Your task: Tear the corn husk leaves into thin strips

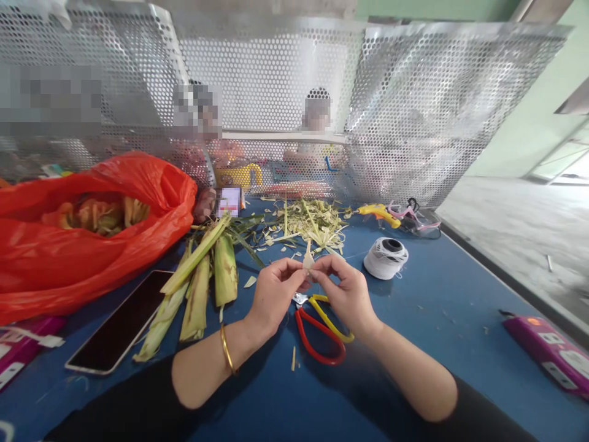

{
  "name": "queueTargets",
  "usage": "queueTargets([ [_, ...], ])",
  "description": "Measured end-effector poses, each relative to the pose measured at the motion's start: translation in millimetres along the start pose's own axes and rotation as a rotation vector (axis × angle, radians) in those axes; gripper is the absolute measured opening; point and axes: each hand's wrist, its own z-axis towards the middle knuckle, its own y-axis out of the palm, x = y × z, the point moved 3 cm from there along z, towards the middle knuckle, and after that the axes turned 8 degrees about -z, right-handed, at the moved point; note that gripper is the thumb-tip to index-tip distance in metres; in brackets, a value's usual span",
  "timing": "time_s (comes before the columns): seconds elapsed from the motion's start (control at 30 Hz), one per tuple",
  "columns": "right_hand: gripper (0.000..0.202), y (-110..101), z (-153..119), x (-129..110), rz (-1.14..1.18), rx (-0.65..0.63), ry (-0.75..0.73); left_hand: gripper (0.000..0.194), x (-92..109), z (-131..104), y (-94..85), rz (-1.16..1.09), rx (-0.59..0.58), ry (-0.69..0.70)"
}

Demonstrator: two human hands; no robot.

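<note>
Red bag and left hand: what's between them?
The head view shows green stalks, a pale chip near the left hand, and part of a phone near the red bag.

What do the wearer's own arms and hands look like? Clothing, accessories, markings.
Left hand and right hand: no gloves. Black left sleeve and black right sleeve, both ending partway along the forearm. Thin gold-coloured bangle round the left wrist; nothing visible on the right. No cables or markings seen on either arm.
</note>
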Motion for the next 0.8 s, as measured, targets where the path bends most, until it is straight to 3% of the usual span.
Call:
queueTargets([
  [0.43, 0.009, 2.2, 0.9, 3.4, 0.062, -0.023, 0.053, 0.014, 0.7, 0.6, -0.1, 0.087, 0.002, 0.016],
  [0.6, 0.006, 2.0, 1.4, 2.2, 0.060, -0.023, 0.001, 0.020, 1.5, -1.1, 0.5, -0.008, 0.050, -0.069],
  [0.8, 0.008, 2.3, 1.3, 3.9, 0.089, -0.024, 0.021, 0.014, 1.6, -2.9, 2.7, -0.073, 0.048, -0.139],
])
